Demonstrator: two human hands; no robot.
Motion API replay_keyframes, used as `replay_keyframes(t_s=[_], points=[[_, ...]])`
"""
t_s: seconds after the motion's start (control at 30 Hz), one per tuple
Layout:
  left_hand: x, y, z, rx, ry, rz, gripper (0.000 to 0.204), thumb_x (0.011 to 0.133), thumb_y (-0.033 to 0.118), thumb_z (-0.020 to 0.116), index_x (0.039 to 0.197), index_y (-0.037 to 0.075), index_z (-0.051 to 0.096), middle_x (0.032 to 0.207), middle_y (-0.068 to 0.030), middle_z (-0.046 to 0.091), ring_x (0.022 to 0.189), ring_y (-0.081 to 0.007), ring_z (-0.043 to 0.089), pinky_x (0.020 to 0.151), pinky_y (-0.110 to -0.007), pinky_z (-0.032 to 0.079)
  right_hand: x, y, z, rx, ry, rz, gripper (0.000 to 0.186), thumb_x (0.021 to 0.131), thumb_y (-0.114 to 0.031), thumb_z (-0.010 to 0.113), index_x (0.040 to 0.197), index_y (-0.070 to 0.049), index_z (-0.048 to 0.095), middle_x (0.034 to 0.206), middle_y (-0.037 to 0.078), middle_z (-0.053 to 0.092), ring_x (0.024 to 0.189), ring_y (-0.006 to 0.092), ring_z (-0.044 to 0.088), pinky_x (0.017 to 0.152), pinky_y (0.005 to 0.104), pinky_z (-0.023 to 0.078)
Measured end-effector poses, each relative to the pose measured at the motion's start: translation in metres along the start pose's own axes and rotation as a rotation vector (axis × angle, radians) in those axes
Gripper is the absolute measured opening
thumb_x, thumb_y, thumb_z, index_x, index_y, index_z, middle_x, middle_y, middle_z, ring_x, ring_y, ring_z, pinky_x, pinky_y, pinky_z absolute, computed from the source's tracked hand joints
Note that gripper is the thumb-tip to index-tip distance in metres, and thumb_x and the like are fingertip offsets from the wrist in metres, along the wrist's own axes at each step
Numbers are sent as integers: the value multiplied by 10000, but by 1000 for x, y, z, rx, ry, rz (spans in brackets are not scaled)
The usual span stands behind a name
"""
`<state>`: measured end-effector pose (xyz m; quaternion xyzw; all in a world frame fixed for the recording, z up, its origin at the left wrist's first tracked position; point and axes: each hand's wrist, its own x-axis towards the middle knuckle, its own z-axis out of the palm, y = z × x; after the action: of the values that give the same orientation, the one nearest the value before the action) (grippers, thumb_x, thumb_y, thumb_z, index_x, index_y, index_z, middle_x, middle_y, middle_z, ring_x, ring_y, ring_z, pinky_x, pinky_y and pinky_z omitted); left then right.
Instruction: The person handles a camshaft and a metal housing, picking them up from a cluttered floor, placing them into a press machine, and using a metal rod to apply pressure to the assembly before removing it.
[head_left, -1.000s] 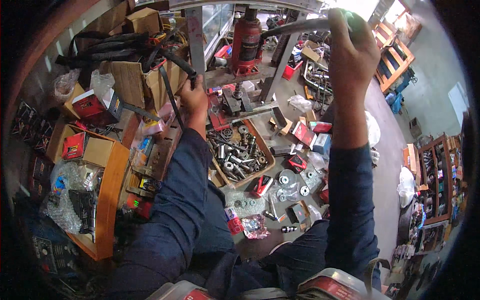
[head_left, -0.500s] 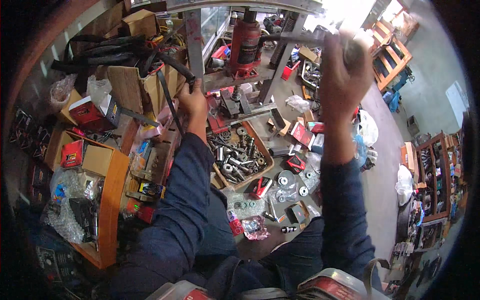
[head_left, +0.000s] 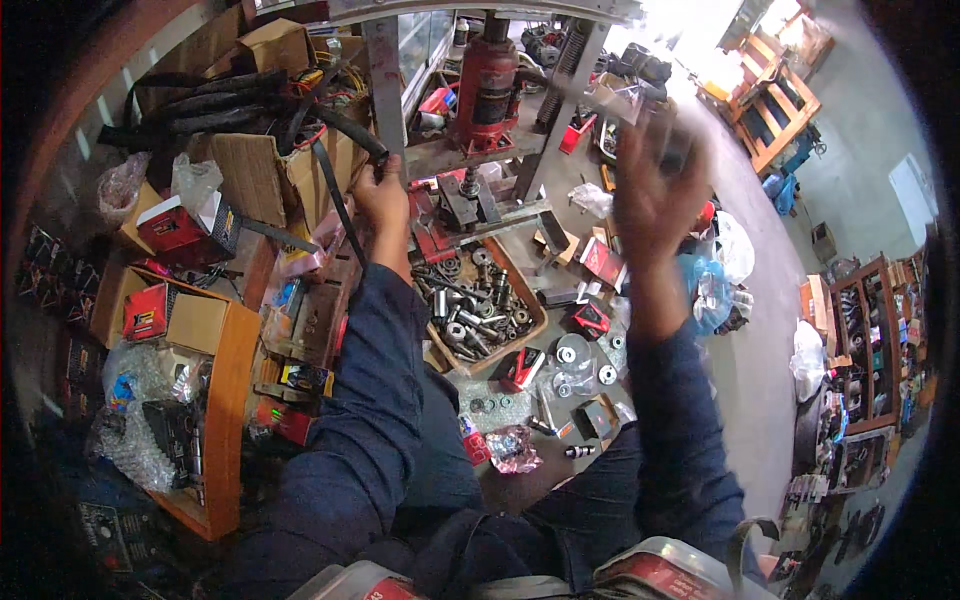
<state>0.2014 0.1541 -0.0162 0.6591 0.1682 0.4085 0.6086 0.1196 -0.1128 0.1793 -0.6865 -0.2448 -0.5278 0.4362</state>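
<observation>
My left hand (head_left: 385,192) is closed around the end of a black hose (head_left: 356,134) beside the grey press frame (head_left: 383,80). A red bottle jack (head_left: 487,90) stands upright on a crossbar of that frame, over a metal shaft and blocks (head_left: 467,205). My right hand (head_left: 662,185), smeared by motion, appears wrapped round the jack's lever handle (head_left: 610,100) at the right of the frame. Below the jack, a tray (head_left: 530,335) holds metal bushings, rings and shafts.
Cardboard boxes (head_left: 240,175) with coiled black straps pile at the left, above a wooden drawer (head_left: 232,400). Small boxes, bearings and bubble wrap (head_left: 495,410) litter the floor (head_left: 760,380) around my knees. A wooden shelf (head_left: 865,350) and pallets (head_left: 770,110) line the right side.
My right hand has swung downward and slightly left with the lever handle. My left hand stays on the hose, shifted only slightly lower in view.
</observation>
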Motion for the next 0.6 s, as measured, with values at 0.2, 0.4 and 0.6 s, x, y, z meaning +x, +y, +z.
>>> replay_keyframes(t_s=[0.2,0.4,0.6], points=[[-7,8,17,-93,18,-99,281,840,209,726,965,-27,641,920,-132,688,836,-242,620,772,-382,448,-82,-2,-34,-184,-126,-182,262,718,-85,804,896,-76,612,788,119,660,662,233,636,634,338,510],[-13,15,18,-106,52,-75,262,840,182,727,961,-33,639,896,-127,684,815,-226,614,755,-374,450,89,-14,7,-223,-151,-115,200,918,-203,630,899,-4,614,695,60,602,620,82,546,570,231,427],[-14,24,23,-128,35,-148,276,831,207,741,933,-27,636,883,-119,684,804,-225,613,756,-375,449,-154,-2,-47,-155,-444,246,253,708,-54,773,903,-67,614,785,103,641,680,250,644,661,341,515]])
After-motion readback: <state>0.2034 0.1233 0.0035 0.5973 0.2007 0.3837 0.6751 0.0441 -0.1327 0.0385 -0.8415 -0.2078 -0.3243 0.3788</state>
